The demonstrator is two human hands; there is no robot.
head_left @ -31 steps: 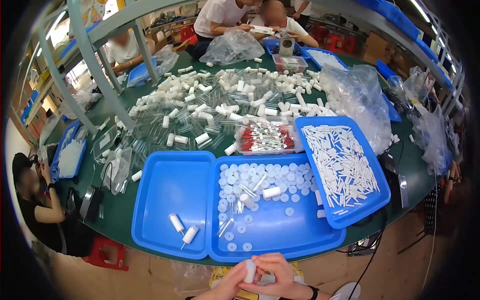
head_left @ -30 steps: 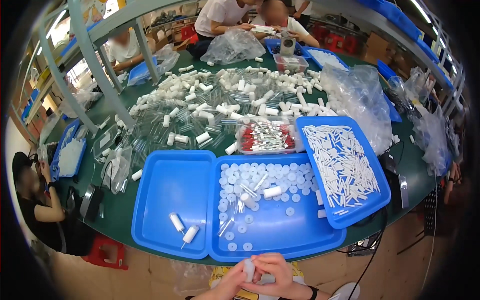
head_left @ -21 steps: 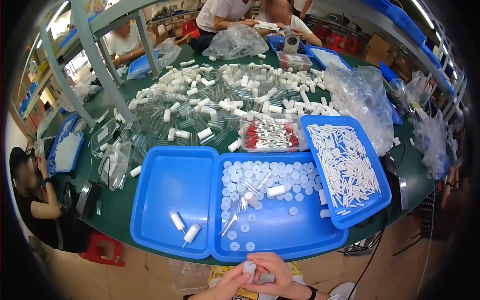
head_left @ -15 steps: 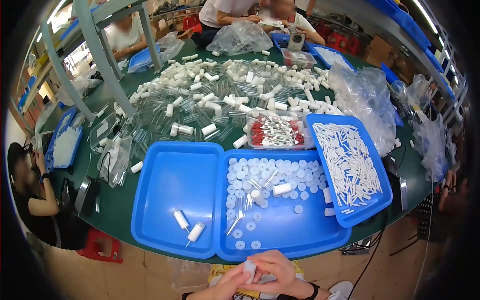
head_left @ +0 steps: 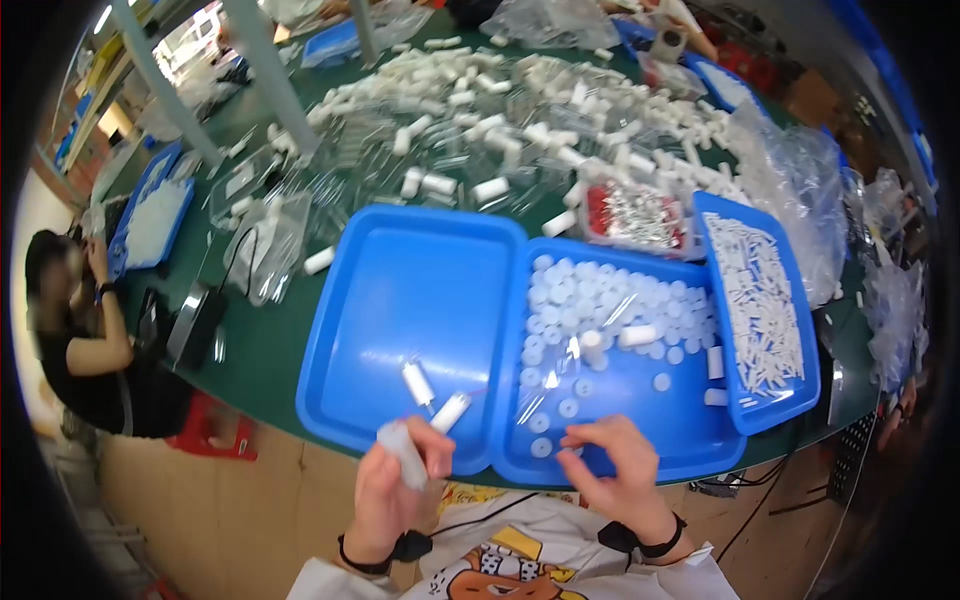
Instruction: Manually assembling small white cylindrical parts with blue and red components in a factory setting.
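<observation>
My left hand [head_left: 376,505] is closed around a whitish, translucent cylinder [head_left: 402,455], held tilted over the front edge of the left blue tray [head_left: 410,290]. Two white cylinders with thin leads, one upper [head_left: 417,382] and one lower [head_left: 451,411], lie in that tray beside the hand. Over the front of the right blue tray [head_left: 640,455] is my right hand [head_left: 628,475], thumb and forefinger apart, close to a few translucent round discs [head_left: 540,447]. More discs [head_left: 570,300] crowd the back of this tray, with a white cylinder [head_left: 637,335] and thin clear tubes among them.
A smaller blue tray of white rods [head_left: 808,385] overlaps the right tray. Behind stands a clear box of red and silver parts [head_left: 640,220]. White cylinders and clear tubes heap across the green table [head_left: 255,345]. Another person [head_left: 85,340] sits at the left.
My hands, earlier together around the whitish cylinder, have parted and come forward. The left keeps the cylinder; the right has reached to the discs. The view has shifted too.
</observation>
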